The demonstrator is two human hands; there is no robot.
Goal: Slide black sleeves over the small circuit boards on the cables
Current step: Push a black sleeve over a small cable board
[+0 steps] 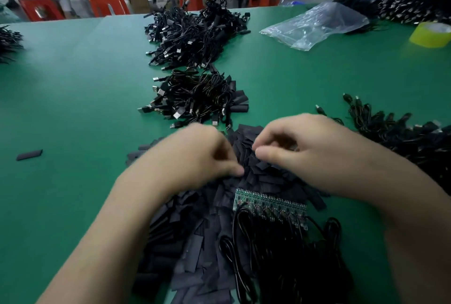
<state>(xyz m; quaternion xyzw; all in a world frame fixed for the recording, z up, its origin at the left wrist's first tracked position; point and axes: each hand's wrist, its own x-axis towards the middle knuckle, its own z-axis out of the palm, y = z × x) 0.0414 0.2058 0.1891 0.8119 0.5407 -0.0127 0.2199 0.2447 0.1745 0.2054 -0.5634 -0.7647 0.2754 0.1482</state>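
The left hand and right hand, fingers curled, dip into the black sleeves; blur hides any pinch. The circuit boards lie just nearer.

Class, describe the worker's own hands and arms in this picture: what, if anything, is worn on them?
Both the left hand and the right hand are bare: no gloves, rings or watch show. The forearms are bare too, with no sleeve in view up to the picture's edge.
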